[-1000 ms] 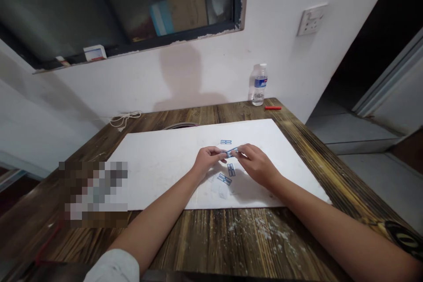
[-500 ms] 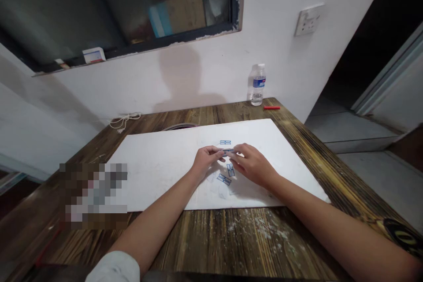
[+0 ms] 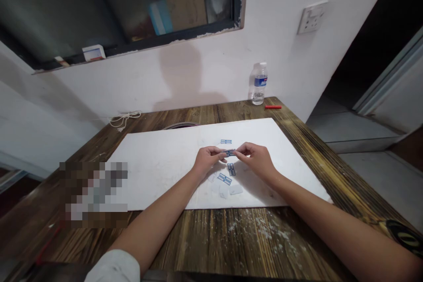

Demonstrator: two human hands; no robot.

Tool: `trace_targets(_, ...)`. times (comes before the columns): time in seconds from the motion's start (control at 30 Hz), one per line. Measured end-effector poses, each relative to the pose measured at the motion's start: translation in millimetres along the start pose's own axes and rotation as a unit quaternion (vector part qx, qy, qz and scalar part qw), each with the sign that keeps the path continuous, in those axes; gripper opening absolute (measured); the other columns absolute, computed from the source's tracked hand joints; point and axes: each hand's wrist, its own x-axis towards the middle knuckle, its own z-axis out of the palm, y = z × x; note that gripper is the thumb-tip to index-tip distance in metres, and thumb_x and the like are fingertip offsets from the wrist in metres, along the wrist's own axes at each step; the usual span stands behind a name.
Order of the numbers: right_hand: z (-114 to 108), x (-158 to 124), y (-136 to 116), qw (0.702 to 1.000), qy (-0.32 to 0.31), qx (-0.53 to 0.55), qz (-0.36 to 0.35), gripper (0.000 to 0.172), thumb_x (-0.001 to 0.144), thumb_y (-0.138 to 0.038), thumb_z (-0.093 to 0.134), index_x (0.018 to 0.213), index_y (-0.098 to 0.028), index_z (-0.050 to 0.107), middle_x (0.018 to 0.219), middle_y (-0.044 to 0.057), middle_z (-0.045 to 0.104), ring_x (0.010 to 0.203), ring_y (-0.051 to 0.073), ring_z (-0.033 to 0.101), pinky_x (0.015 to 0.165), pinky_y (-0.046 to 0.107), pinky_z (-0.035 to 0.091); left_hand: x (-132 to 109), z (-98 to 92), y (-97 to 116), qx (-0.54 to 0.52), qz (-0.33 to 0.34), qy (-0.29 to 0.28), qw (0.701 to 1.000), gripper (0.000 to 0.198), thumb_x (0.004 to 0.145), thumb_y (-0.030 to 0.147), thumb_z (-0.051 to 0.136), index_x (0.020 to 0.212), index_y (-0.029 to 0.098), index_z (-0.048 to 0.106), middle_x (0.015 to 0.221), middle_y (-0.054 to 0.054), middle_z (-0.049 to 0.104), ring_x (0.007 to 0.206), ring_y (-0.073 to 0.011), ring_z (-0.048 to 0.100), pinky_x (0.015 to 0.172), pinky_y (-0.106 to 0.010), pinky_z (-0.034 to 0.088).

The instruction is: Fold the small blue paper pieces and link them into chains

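Between my two hands, just above the white board (image 3: 158,172), is a small blue frame-like piece (image 3: 230,153). My left hand (image 3: 208,159) pinches its left end and my right hand (image 3: 256,158) pinches its right end. Behind it on the board lies a similar blue piece (image 3: 226,141). Two more lie nearer to me, an upright one (image 3: 231,169) and a slanted one (image 3: 224,179). Thin clear scraps (image 3: 235,190) rest on the board's near part.
A water bottle (image 3: 259,84) and a red stick-like item (image 3: 273,107) are at the wooden table's (image 3: 211,246) back right. A white cable (image 3: 124,117) lies back left. Blurred blocks cover something at the left.
The fingers of my right hand have drawn together at the right end of the held piece, showing more of it. The clear scraps on the near side are less covered by shadow.
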Motion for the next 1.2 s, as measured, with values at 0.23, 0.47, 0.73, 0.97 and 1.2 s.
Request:
trace_targets(0.23, -2.8, 2.5, -1.1, 1.0, -0.004, 0.0, 0.005, 0.017, 0.079, -0.037, 0.071, 0.074, -0.021, 0.069, 0.07, 0.0, 0.069, 0.064, 0.015, 0.06, 0.062, 0.027, 0.044, -1.0, 1.8, 4.1, 0.005, 0.014, 0.032, 0.999, 0.033, 0.059, 0.036, 0.085, 0.077, 0.011, 0.074, 0.063, -0.007, 0.071, 0.058, -0.0173, 0.067, 0.054, -0.025, 0.049)
trace_targets(0.47, -2.0, 5.0, 2.8, 0.967, -0.132, -0.2, -0.09, 0.026, 0.068, -0.037, 0.083, 0.089, -0.025, 0.076, 0.096, 0.006, 0.066, 0.093, 0.024, 0.054, 0.083, 0.036, 0.043, 2.7, 0.1, 1.6, -0.03, 0.034, 0.079, 0.996, 0.036, 0.058, 0.038, 0.085, 0.078, 0.012, 0.073, 0.065, -0.006, 0.071, 0.055, -0.0157, 0.065, 0.046, -0.023, 0.049)
trace_targets(0.73, 5.0, -2.3, -7.3, 0.93, -0.207, -0.297, -0.059, 0.029, 0.067, -0.032, 0.083, 0.094, -0.024, 0.077, 0.102, 0.008, 0.063, 0.098, 0.027, 0.049, 0.084, 0.036, 0.042, 5.4, -1.2, -3.2, -0.031, 0.034, 0.079, 0.996, 0.036, 0.058, 0.039, 0.085, 0.079, 0.012, 0.072, 0.066, -0.006, 0.07, 0.055, -0.015, 0.064, 0.043, -0.021, 0.049)
trace_targets(0.97, 12.1, -0.6, -3.2, 0.922, -0.217, -0.319, 0.023, 0.036, 0.068, -0.035, 0.083, 0.101, -0.027, 0.072, 0.112, 0.008, 0.059, 0.108, 0.029, 0.048, 0.085, 0.037, 0.039, 6.5, -1.6, -4.3, -0.027, 0.029, 0.076, 0.996, 0.039, 0.058, 0.04, 0.085, 0.081, 0.011, 0.073, 0.066, -0.006, 0.07, 0.055, -0.0156, 0.064, 0.043, -0.022, 0.048)
trace_targets(1.2, 14.1, -0.4, -4.9, 0.916, -0.228, -0.329, 0.027, 0.037, 0.07, -0.034, 0.081, 0.104, -0.026, 0.071, 0.115, 0.01, 0.058, 0.109, 0.03, 0.048, 0.081, 0.035, 0.038, 5.1, -0.3, -1.4, -0.021, 0.029, 0.074, 0.997, 0.039, 0.057, 0.041, 0.085, 0.08, 0.012, 0.073, 0.066, -0.006, 0.07, 0.055, -0.0157, 0.064, 0.044, -0.022, 0.047)
